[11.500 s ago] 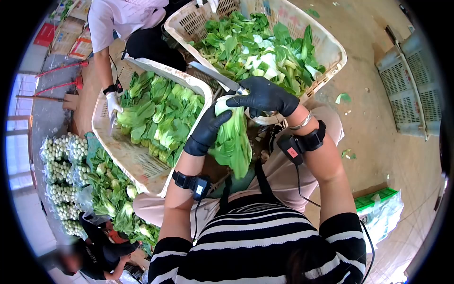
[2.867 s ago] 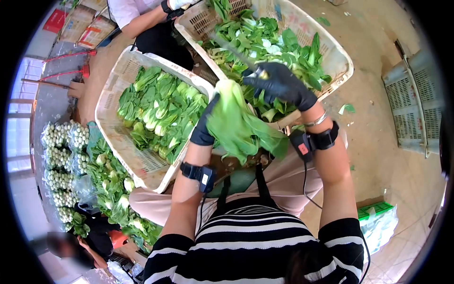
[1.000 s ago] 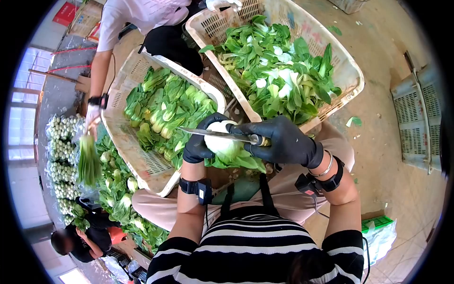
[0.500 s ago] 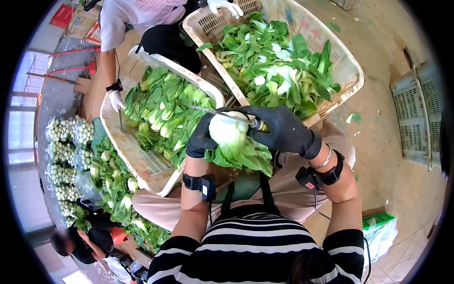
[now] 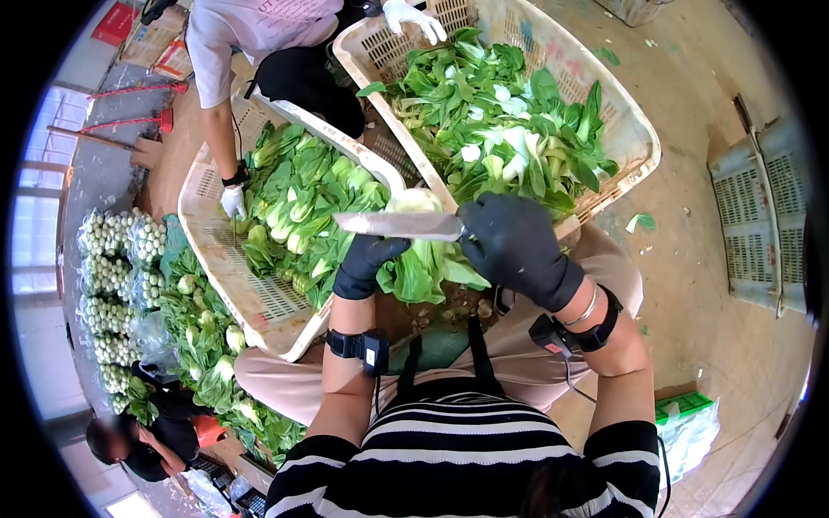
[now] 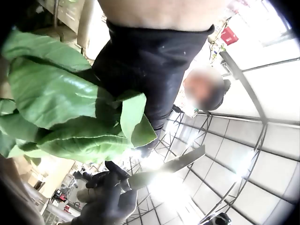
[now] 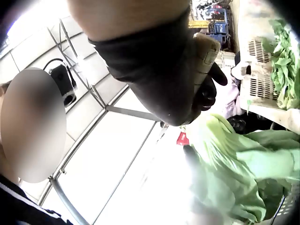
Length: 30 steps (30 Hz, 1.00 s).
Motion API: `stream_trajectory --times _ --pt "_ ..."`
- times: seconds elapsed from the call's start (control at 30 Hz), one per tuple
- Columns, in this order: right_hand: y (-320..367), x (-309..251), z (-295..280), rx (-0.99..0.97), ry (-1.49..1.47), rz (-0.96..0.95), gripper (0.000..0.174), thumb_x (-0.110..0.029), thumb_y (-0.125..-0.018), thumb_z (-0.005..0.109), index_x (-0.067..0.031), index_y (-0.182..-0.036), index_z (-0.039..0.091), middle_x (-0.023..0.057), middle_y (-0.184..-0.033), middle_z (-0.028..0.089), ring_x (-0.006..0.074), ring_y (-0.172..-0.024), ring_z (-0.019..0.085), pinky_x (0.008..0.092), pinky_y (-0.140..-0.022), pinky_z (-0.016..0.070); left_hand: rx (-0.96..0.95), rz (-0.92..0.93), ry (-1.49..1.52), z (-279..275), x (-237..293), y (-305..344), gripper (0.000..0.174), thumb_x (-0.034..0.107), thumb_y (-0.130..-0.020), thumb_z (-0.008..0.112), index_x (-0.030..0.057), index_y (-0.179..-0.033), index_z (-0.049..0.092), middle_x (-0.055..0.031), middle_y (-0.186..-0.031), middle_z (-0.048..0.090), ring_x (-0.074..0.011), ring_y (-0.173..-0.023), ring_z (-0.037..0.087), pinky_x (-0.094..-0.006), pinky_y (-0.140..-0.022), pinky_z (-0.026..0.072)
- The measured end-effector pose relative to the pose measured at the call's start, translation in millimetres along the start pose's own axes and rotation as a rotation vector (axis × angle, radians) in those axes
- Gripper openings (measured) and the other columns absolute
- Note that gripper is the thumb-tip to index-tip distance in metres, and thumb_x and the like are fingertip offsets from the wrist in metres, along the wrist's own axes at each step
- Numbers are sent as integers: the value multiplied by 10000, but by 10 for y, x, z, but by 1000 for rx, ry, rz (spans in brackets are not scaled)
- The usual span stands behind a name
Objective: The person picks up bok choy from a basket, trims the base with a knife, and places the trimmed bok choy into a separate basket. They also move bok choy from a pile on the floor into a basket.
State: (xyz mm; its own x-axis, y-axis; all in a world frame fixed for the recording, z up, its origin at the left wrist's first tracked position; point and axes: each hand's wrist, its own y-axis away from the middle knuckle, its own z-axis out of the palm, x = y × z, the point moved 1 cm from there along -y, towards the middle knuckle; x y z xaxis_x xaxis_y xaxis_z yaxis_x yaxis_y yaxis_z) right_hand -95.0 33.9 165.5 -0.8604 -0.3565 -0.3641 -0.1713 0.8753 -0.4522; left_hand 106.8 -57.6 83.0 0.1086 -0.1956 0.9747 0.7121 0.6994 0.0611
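Note:
In a black glove, my left hand (image 5: 364, 263) grips a leafy green head (image 5: 419, 274) by its left side; the pale base lies partly behind the blade. My right hand (image 5: 518, 246), also gloved in black, holds a knife (image 5: 401, 225) whose broad blade points left across that base. The left wrist view has the leaves (image 6: 56, 103) beside my left hand (image 6: 140, 75), and the knife (image 6: 173, 165) in my right hand (image 6: 110, 197). Fingers of my right hand (image 7: 154, 75) curl round the knife handle (image 7: 205, 54) in the right wrist view.
Ahead, a crate (image 5: 643, 155) holds loose leaves. Trimmed greens fill another crate (image 5: 259, 332) at left, where a person's white-gloved hand (image 5: 233, 201) reaches in. More greens (image 5: 194, 332) and bagged white vegetables (image 5: 112, 281) lie further left. Stacked crates (image 5: 756, 216) stand at right.
The knife has swung from a thin edge-on view to showing its flat side, across the base. My right hand has shifted slightly right. The other person's hand has moved further into the left crate.

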Motion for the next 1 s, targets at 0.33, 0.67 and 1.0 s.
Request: stream_trajectory --times 0.33,0.67,1.0 --pt "55 26 201 7 12 -5 175 -155 -679 620 -91 -806 518 73 -649 481 261 -542 513 380 -473 404 1 -9 -21 79 121 10 543 190 -716 718 -20 -1164 495 -88 -1077 583 -154 -969 547 -285 -858 438" --pt "43 30 192 -13 55 -25 166 -158 -681 614 -91 -801 520 66 -644 487 249 -539 514 380 -457 400 109 -3 -112 165 177 -25 584 149 -664 755 -25 -1156 492 -93 -1049 592 -154 -950 563 -289 -838 458" --pt "26 133 210 33 37 -37 111 -182 -706 585 -99 -734 516 66 -610 522 244 -528 550 366 -448 431 118 31 -211 322 250 -108 629 154 -625 777 -12 -1157 485 -80 -1044 590 -149 -943 557 -287 -824 452"
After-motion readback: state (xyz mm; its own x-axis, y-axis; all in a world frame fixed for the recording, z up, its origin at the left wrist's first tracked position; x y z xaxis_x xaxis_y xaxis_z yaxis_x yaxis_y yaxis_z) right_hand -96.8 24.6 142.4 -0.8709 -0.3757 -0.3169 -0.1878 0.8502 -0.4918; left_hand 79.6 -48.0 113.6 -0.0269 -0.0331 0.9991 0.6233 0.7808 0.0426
